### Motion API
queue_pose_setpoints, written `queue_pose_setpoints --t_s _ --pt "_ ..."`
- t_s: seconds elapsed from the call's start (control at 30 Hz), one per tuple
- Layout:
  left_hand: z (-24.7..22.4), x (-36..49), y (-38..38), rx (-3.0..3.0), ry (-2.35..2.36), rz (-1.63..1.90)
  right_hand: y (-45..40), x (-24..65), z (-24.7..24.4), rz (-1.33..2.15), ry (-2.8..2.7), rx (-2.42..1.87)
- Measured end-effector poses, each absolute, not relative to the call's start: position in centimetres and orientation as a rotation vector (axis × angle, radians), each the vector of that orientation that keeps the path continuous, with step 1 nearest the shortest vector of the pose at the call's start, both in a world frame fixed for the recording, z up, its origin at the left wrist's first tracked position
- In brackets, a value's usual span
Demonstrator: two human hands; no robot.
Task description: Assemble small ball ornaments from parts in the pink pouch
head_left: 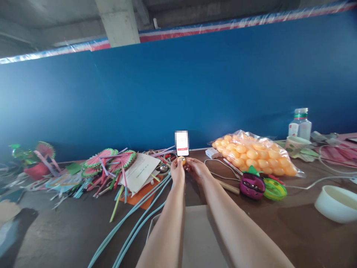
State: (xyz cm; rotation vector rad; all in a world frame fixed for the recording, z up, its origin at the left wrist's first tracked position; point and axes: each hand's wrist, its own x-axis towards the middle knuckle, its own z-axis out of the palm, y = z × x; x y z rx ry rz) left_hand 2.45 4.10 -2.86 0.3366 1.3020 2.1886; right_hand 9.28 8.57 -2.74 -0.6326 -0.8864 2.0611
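Straight ahead, a small yellow round piece with a dark and shiny spot is held up in front of a propped phone with a lit screen. My left hand pinches the piece from the left, its thumb toward me. At the piece's right side, my right hand is closed with bent fingertips against its lower edge. The fingers cover part of the piece, so its exact kind does not show. Below my forearms lies a pale grey open box or tray.
Pale blue tubes curve along the left. Beyond them lie watermelon-patterned paper fans, sheets of paper and strips. To the right are a bag of orange balls, purple and green fruit-shaped cases, a white bowl and bottles.
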Motion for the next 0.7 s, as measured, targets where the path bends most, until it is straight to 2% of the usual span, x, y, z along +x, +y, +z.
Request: queue_pose_setpoints --t_s 0.37,0.7 --pt "-3.23 2.09 4.29 0.281 1.225 2.194 8.29 9.27 -2.47 1.988 -0.894 -0.759" --pt "-2.74 2.22 3.8 0.174 1.105 2.167 7.87 9.67 -1.85 2.076 -0.911 -0.619"
